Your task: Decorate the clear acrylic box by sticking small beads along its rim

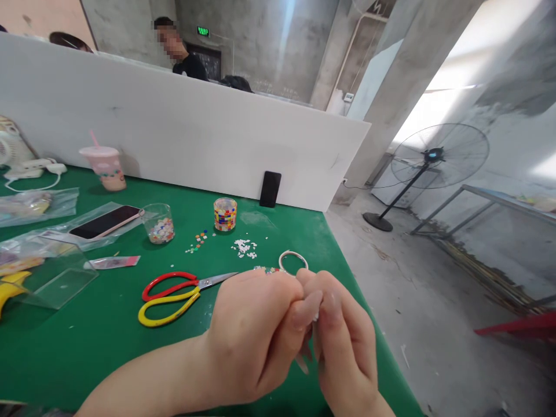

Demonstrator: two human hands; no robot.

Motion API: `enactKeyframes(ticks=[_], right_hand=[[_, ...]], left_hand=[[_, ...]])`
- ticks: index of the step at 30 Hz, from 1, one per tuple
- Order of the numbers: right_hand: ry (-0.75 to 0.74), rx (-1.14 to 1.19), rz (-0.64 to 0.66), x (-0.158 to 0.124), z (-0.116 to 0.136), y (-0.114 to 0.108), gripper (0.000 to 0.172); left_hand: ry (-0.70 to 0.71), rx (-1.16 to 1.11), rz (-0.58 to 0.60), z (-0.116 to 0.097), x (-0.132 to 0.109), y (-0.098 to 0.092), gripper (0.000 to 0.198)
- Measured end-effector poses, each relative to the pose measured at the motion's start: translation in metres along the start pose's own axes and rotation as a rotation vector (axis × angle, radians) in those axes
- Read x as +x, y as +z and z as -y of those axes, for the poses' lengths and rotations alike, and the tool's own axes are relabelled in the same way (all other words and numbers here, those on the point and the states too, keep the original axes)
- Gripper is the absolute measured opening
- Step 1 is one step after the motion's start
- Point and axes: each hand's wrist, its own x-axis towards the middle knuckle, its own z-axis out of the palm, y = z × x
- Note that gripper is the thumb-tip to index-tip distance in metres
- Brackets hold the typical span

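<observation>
My left hand (pixel 256 330) and my right hand (pixel 345 336) meet over the front of the green table, thumbs and fingers pinched together. A speck of something white shows between the thumb tips; the rest of it is hidden by the fingers. Just beyond my left hand lie scissors (pixel 197 288) with one red and one yellow handle. A thin white ring (pixel 293 255) lies behind my knuckles, beside colourful bits partly covered by my hands. Farther back are a pile of white chips (pixel 244 248), some coloured chips (pixel 198 240) and a small jar covered in mosaic squares (pixel 225 215).
A clear cup of chips (pixel 160 230), a phone (pixel 106 222), a glue tube (pixel 113 262) and a clear box (pixel 65 284) occupy the left. A pink cup (pixel 106 168) and upright black phone (pixel 270 189) stand near the white partition (pixel 195 127). Beyond it is a person (pixel 186 58). A fan (pixel 433 155) stands right.
</observation>
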Motion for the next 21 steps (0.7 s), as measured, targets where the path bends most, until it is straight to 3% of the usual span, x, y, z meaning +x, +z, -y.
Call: enactKeyframes(ticks=[5,10,14,17,21], right_hand=[[0.011,-0.091,-0.113,-0.007,-0.002,-0.002,0.027],[-0.115,-0.175,-0.144,-0.008,-0.001,-0.002,0.027],[-0.105,-0.211,-0.147,-0.008,0.0,-0.003,0.021],[-0.117,-0.23,-0.145,-0.005,0.003,-0.004,0.022],[-0.109,-0.261,-0.115,-0.003,0.009,-0.005,0.023]], left_hand=[[0.052,0.014,-0.1,0.002,0.001,0.004,0.032],[0.075,0.053,0.022,0.002,0.004,-0.002,0.032],[0.051,0.016,0.035,0.004,0.003,-0.003,0.031],[0.092,-0.087,0.039,0.008,0.005,-0.002,0.036],[0.081,-0.267,0.139,0.009,0.01,-0.004,0.035]])
